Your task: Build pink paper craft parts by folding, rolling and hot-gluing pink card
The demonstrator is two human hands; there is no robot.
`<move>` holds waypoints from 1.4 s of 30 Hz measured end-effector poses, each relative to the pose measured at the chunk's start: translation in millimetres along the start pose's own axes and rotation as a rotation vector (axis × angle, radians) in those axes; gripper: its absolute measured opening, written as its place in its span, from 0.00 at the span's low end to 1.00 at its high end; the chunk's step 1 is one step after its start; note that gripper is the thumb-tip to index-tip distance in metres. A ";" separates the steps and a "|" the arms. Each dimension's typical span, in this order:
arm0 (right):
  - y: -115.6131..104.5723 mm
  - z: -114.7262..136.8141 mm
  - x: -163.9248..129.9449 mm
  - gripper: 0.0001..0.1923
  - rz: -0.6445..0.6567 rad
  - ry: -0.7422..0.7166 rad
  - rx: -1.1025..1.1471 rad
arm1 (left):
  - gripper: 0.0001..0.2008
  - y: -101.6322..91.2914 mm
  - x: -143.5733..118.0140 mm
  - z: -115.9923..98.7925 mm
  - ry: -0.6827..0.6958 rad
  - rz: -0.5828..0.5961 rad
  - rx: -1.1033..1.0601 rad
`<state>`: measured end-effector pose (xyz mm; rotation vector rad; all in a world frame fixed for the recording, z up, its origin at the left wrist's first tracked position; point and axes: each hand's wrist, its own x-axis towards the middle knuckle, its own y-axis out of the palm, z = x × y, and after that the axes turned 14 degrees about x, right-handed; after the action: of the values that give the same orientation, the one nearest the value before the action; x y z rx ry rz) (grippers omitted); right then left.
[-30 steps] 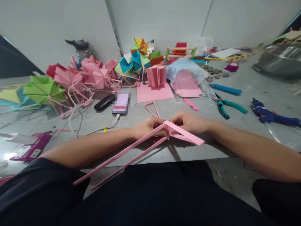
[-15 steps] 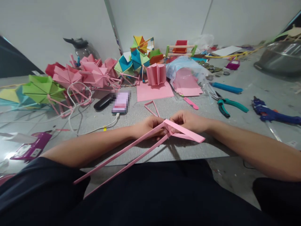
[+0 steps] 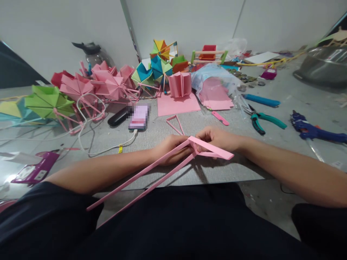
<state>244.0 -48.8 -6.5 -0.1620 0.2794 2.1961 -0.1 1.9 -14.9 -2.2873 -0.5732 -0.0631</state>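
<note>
The pink paper frame (image 3: 191, 140) is held w/ both hands over the table (image 3: 230, 169), close to its near edge; its two long strips (image 3: 135, 177) are extended past that edge. By the L hand (image 3: 170, 146) it's gripped near the corner, fingers curled closed, tips partly hidden. By the R hand (image 3: 217, 139) the same corner is pinched b/w thumb & fingers; exact contact can't be told. A pink triangle (image 3: 179, 126) is seen just beyond; whether it's joined to the frame can't be told.

Handling: prob. v. light, fairly stiff lengthwise, easily creased sideways; little slip expected. The corner is best taken hold of, gently, b/c the long ends would likely sag if lifted by their tips. Twisting should be avoided, as joints may be weak.
</note>
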 end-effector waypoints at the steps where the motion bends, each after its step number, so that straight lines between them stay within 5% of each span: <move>1: 0.1 -0.2 0.0 0.16 -0.003 0.006 0.007 | 0.14 -0.1 -0.5 -0.3 0.001 -0.001 0.012; 16: -6.2 -4.3 4.0 0.15 0.064 -0.059 0.016 | 0.11 2.2 -0.4 1.2 0.005 -0.054 -0.080; 26: -10.6 0.3 -0.4 0.11 0.000 -0.110 0.037 | 0.10 -1.4 14.9 21.0 -0.325 -0.070 -0.835; 29: -11.9 2.2 -0.3 0.12 0.030 -0.063 0.003 | 0.15 -10.5 17.7 25.0 -0.320 0.032 -0.800; 35: -16.8 2.7 -0.4 0.11 0.074 0.005 -0.070 | 0.15 -7.4 19.3 20.6 -0.352 0.005 -0.602; 42: -10.5 3.1 3.1 0.20 0.019 -0.102 -0.111 | 0.09 -3.1 19.4 15.0 -0.365 -0.007 -0.572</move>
<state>250.5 -39.5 -5.7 -0.1079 0.1027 2.2314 14.0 21.6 -19.2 -2.8796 -0.8319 0.2189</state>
